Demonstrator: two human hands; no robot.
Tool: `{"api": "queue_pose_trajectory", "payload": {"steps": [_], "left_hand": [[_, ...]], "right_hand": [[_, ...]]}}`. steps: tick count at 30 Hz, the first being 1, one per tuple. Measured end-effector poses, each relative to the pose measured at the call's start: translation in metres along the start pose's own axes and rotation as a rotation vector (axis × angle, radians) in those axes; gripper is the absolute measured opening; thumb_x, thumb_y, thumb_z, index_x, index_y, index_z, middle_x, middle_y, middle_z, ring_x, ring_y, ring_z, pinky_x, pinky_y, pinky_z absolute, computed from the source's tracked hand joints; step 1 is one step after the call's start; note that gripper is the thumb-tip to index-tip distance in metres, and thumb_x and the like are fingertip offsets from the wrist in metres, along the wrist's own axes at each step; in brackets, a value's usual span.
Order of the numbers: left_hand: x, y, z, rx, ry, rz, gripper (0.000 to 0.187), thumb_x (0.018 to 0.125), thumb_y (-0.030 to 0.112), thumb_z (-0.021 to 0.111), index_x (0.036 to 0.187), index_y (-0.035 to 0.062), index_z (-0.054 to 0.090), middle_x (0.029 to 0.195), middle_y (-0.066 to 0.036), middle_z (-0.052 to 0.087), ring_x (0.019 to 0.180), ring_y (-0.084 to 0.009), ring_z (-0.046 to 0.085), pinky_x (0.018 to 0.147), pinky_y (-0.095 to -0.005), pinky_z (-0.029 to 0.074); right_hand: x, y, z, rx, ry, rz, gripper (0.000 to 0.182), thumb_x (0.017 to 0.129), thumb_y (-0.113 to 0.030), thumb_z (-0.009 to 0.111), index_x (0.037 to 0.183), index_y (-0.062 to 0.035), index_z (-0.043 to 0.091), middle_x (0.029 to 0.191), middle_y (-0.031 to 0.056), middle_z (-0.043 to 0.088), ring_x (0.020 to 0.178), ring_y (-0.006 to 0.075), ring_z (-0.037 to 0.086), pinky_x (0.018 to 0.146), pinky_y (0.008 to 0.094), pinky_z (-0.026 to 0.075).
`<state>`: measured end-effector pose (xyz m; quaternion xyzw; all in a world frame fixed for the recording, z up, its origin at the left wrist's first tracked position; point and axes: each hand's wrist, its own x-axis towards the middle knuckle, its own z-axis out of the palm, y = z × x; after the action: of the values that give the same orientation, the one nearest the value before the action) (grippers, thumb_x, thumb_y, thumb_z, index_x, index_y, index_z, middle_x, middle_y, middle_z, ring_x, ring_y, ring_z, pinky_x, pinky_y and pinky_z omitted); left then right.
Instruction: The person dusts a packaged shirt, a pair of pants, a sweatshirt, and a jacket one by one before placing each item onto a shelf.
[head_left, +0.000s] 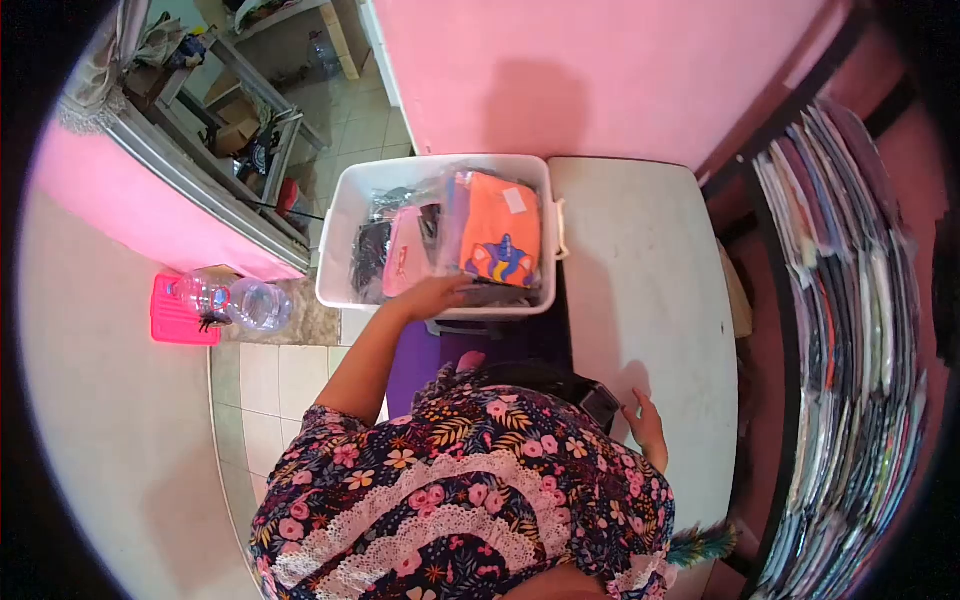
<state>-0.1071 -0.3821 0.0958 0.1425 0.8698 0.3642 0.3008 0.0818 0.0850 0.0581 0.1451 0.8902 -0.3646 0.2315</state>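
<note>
A white plastic bin (pixel 335 262) holds several clear-bagged garments. On the right inside it lies an orange folded garment (pixel 492 222) with a colourful printed figure and a white label. A pink bagged garment (pixel 405 252) and a black bagged one (pixel 372 250) lie to its left. My left hand (pixel 430 298) reaches over the bin's near rim with its fingers stretched out at the lower left corner of the orange garment; I see no firm grip. Over the white table (pixel 650 250), my right hand (pixel 647 422) is held with fingers apart and nothing in it.
Tall stacks of bagged garments (pixel 850 300) fill a dark-framed shelf (pixel 775 270) on the right. Large clear plastic bottles (pixel 260 304) stand by a pink plastic tray (pixel 165 312) at left. A pink wall (pixel 620 70) rises behind the bin, beside a doorway.
</note>
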Motion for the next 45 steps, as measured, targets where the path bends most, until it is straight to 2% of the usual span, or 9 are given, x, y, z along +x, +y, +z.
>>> {"api": "queue_pose_trajectory", "payload": {"steps": [4,6,9,19,21,26,31,41,45], "left_hand": [[0.015,-0.101,-0.044,-0.059,0.37,-0.034,0.04,0.088,0.025,0.053,0.123,0.0052,0.053,0.116,-0.017,0.059,0.105,-0.0286,0.058,0.091,-0.0355,0.043],[0.028,-0.163,-0.056,-0.328,0.566,-0.14,0.037,0.088,0.02,0.051,0.121,0.002,0.053,0.114,-0.017,0.06,0.104,-0.0263,0.058,0.089,-0.0343,0.045],[0.044,-0.219,-0.071,-0.515,0.518,-0.451,0.035,0.088,0.017,0.05,0.119,-0.0002,0.054,0.113,-0.018,0.06,0.103,-0.0264,0.058,0.087,-0.0339,0.045],[0.069,-0.252,-0.074,-0.184,0.525,-0.564,0.035,0.082,0.016,0.053,0.113,0.0014,0.058,0.111,-0.024,0.058,0.104,-0.0391,0.054,0.094,-0.0441,0.041],[0.068,-0.262,-0.078,0.344,0.973,-0.432,0.041,0.077,0.012,0.057,0.117,0.0005,0.056,0.122,-0.024,0.05,0.113,-0.0409,0.048,0.097,-0.0448,0.038],[0.076,-0.291,-0.099,0.514,0.9,-0.382,0.043,0.075,0.011,0.059,0.116,0.0002,0.053,0.128,-0.022,0.043,0.112,-0.0395,0.047,0.095,-0.0455,0.04],[0.087,-0.272,-0.139,0.201,0.39,-0.727,0.043,0.072,0.012,0.065,0.111,0.0006,0.051,0.11,-0.02,0.052,0.108,-0.0368,0.049,0.093,-0.0452,0.042],[0.072,-0.282,-0.088,0.494,0.858,-0.514,0.066,0.064,0.022,0.077,0.12,0.0038,0.046,0.112,-0.024,0.05,0.106,-0.0374,0.051,0.087,-0.0458,0.046],[0.082,-0.285,-0.128,0.388,0.383,-0.702,0.043,0.068,0.024,0.075,0.103,0.0038,0.059,0.111,-0.019,0.057,0.104,-0.0336,0.055,0.087,-0.0424,0.046]], "right_hand": [[0.037,-0.037,0.036,-0.112,0.163,-0.03,0.068,0.084,-0.029,0.062,0.142,-0.018,0.028,0.145,0.0268,0.018,0.135,0.0416,0.014,0.108,0.0524,0.016],[0.037,-0.103,0.052,-0.194,0.127,0.521,0.086,0.081,-0.039,0.063,0.146,-0.028,0.008,0.146,0.0288,-0.012,0.133,0.0497,-0.012,0.102,0.0665,0.003],[0.052,-0.088,0.074,-0.324,0.169,0.576,0.097,0.077,-0.048,0.064,0.144,-0.0343,-0.004,0.143,0.0263,-0.027,0.128,0.0536,-0.022,0.094,0.0737,0.0],[0.064,-0.084,0.078,-0.331,0.241,0.546,0.099,0.074,-0.044,0.069,0.144,-0.0377,-0.001,0.147,0.0229,-0.017,0.133,0.05,-0.014,0.099,0.0701,0.004],[0.067,-0.087,0.079,-0.333,0.241,0.536,0.098,0.075,-0.043,0.068,0.144,-0.0381,-0.001,0.148,0.0219,-0.017,0.133,0.0493,-0.013,0.099,0.069,0.004],[0.069,-0.094,0.077,-0.307,0.239,0.553,0.098,0.075,-0.042,0.068,0.144,-0.0383,-0.001,0.148,0.0204,-0.017,0.134,0.0473,-0.013,0.101,0.0677,0.004],[0.074,-0.086,0.077,-0.32,0.24,0.546,0.098,0.075,-0.039,0.069,0.144,-0.0386,-0.001,0.149,0.0188,-0.017,0.135,0.0461,-0.012,0.101,0.0678,0.005],[0.077,-0.077,0.078,-0.293,0.263,0.535,0.098,0.073,-0.043,0.069,0.144,-0.0374,0.002,0.149,0.0172,-0.016,0.136,0.0444,-0.012,0.101,0.067,0.004],[0.078,-0.074,0.079,-0.294,0.275,0.507,0.098,0.074,-0.043,0.069,0.144,-0.0373,0.002,0.15,0.0176,-0.015,0.136,0.0448,-0.011,0.101,0.0667,0.003]]}}
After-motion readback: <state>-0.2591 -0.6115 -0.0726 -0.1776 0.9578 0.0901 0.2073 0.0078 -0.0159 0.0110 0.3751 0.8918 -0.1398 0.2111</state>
